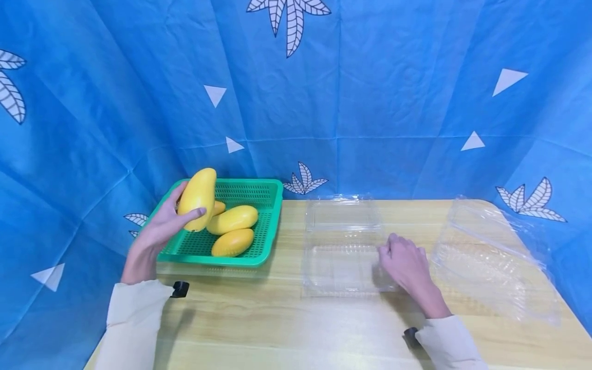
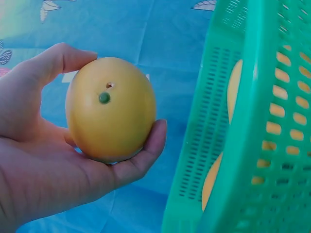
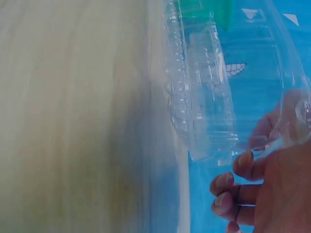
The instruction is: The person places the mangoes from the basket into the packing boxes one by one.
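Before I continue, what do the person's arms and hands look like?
The left sleeve and right sleeve are off-white and loose, with a small black piece beside each. The left hand and right hand wear no gloves.

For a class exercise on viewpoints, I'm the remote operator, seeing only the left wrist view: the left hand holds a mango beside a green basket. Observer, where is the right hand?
Observer: In the head view, the right hand is at the right edge of a clear plastic container.
Operator: How many mangoes show in the green basket?
Observer: Three in the head view, one partly hidden behind the held mango.
Operator: What lies to the right of that hand?
Observer: More clear plastic packaging, on the table.
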`<control>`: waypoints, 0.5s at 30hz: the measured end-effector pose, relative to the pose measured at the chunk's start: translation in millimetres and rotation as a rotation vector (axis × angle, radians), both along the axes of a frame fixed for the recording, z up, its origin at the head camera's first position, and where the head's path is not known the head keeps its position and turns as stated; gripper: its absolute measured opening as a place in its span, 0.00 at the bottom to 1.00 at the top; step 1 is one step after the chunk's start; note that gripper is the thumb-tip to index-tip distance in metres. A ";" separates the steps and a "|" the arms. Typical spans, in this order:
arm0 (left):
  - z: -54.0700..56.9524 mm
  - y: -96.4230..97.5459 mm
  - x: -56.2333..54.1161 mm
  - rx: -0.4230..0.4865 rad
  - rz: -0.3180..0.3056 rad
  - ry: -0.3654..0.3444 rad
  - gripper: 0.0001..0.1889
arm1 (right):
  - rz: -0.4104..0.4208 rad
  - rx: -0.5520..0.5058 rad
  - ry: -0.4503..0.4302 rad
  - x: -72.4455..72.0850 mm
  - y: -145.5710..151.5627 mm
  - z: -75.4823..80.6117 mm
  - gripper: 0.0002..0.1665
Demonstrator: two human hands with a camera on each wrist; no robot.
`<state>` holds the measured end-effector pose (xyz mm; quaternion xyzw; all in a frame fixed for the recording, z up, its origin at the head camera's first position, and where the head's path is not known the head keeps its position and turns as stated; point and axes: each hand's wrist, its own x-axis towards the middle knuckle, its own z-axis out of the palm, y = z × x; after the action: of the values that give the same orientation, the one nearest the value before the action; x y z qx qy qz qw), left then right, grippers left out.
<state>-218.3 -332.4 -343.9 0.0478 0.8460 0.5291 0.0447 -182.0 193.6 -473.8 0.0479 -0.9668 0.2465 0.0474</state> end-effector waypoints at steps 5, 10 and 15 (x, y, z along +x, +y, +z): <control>2.4 4.9 2.0 0.023 0.049 -0.008 0.50 | 0.042 -0.042 0.032 -0.7 3.1 -1.2 0.14; 3.2 7.8 9.9 0.154 0.113 -0.012 0.51 | 0.066 -0.037 0.063 -2.3 4.6 -4.2 0.14; -0.8 13.2 15.7 0.475 0.063 0.051 0.47 | 0.082 0.021 0.071 -3.5 4.8 -5.3 0.14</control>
<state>-202.6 -319.1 -344.7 0.0440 0.6998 0.7130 -0.0055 -185.5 198.5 -479.1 0.0966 -0.9643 0.2362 0.0712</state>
